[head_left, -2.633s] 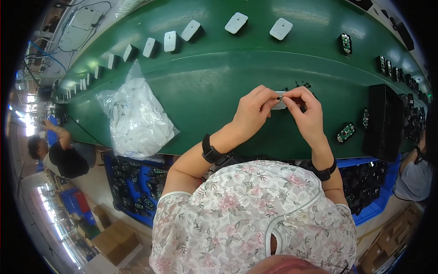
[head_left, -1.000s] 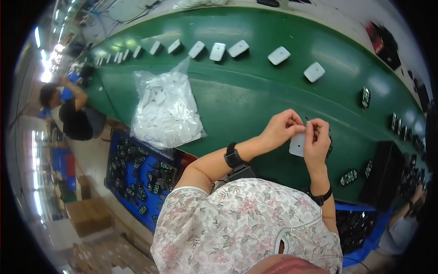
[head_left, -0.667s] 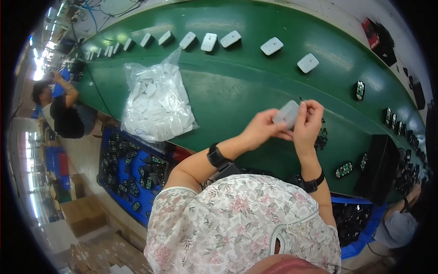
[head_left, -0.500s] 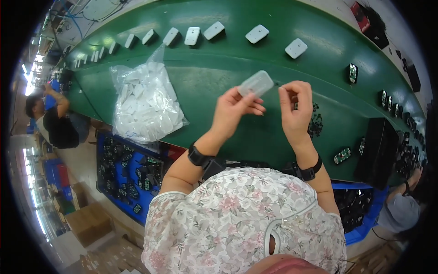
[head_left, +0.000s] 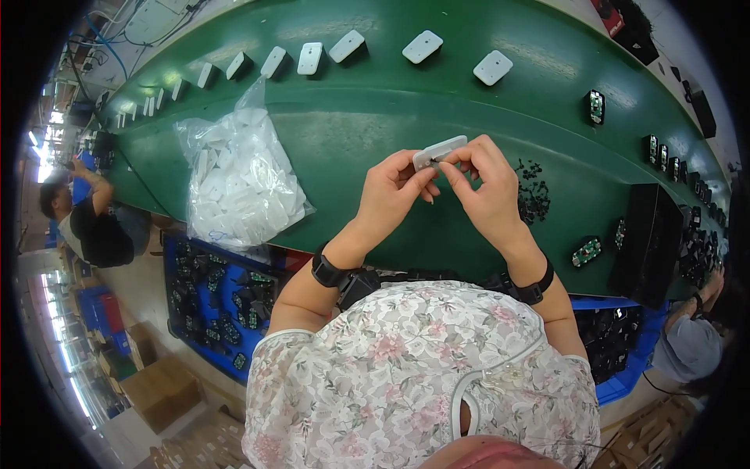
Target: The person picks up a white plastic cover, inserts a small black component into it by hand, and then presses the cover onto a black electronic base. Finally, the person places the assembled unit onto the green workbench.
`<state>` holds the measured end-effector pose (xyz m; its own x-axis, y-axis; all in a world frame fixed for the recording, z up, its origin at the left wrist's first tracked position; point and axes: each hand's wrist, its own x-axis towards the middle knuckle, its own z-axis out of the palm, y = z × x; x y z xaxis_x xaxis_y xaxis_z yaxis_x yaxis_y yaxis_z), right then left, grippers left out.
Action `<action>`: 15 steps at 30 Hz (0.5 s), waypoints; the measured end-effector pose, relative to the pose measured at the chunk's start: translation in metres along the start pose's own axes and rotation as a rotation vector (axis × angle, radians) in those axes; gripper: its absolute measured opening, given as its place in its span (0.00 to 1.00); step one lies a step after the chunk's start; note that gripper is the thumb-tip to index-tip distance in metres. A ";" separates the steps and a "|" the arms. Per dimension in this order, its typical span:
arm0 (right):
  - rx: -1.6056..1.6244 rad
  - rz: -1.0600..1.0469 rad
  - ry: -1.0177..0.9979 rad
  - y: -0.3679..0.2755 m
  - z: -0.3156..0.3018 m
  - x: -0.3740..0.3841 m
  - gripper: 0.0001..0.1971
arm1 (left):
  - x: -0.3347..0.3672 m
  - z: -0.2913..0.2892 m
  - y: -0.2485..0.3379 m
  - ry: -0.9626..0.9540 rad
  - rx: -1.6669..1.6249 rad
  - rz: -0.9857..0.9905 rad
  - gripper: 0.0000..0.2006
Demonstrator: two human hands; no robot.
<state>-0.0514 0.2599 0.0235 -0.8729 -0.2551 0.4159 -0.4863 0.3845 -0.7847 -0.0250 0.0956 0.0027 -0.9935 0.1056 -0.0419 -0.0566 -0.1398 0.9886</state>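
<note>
Pinching one end of a thin white cover [head_left: 448, 146], the left hand [head_left: 391, 191] holds it tilted over the green desk [head_left: 344, 129], in front of the person's chest. Close beside it, the right hand [head_left: 484, 187] brings thumb and fingers together on a small dark piece [head_left: 434, 162] against the cover. Loose black parts [head_left: 533, 195] lie scattered just right of that hand; a clear bag of white pieces [head_left: 244, 184] rests well to the left, near white cases [head_left: 310, 59] lined along the far side.

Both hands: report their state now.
Left hand: closed, holding a white plastic cover.
Right hand: closed, pinching a small black part at the cover.
</note>
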 end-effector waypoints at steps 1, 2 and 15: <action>-0.006 0.031 0.004 0.000 0.000 0.000 0.04 | 0.000 0.001 0.000 -0.004 -0.004 0.010 0.08; -0.012 0.064 0.008 0.000 0.000 -0.001 0.04 | 0.001 0.002 0.000 -0.008 -0.009 0.019 0.08; 0.273 0.167 0.184 0.024 -0.004 -0.014 0.14 | 0.009 0.011 -0.001 -0.035 0.098 0.053 0.07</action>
<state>-0.0509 0.2764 0.0005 -0.9441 -0.0349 0.3278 -0.3292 0.1503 -0.9322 -0.0325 0.1078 0.0028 -0.9908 0.1347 0.0144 0.0079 -0.0490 0.9988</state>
